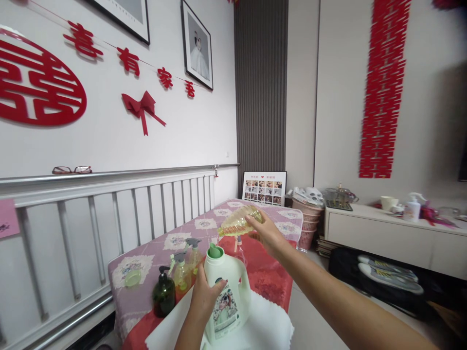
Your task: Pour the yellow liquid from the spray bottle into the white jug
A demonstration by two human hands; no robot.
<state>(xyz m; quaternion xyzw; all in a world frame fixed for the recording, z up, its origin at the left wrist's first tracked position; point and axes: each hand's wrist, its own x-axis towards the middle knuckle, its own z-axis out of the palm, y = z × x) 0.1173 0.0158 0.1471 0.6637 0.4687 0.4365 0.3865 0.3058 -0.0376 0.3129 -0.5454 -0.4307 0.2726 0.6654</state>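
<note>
My right hand [268, 233] grips a clear ribbed bottle of yellow liquid [239, 222], tipped nearly flat with its neck pointing left and down over the white jug. My left hand [205, 293] is wrapped around the side of that large white jug [228, 291], which has a green spout and a picture label and stands upright on a white cloth [270, 325]. Just left of the jug stand a dark green pump bottle [163, 294] and two yellowish spray bottles [184, 270]. A pale green cap [133, 278] lies on the patterned cover.
The table has a pink patchwork cover [204, 223] and a red cloth [266, 277]. A grey metal railing [109, 204] runs along the left, with glasses [72, 169] on its ledge. Pink baskets [308, 218] and a low white cabinet [394, 233] stand at right.
</note>
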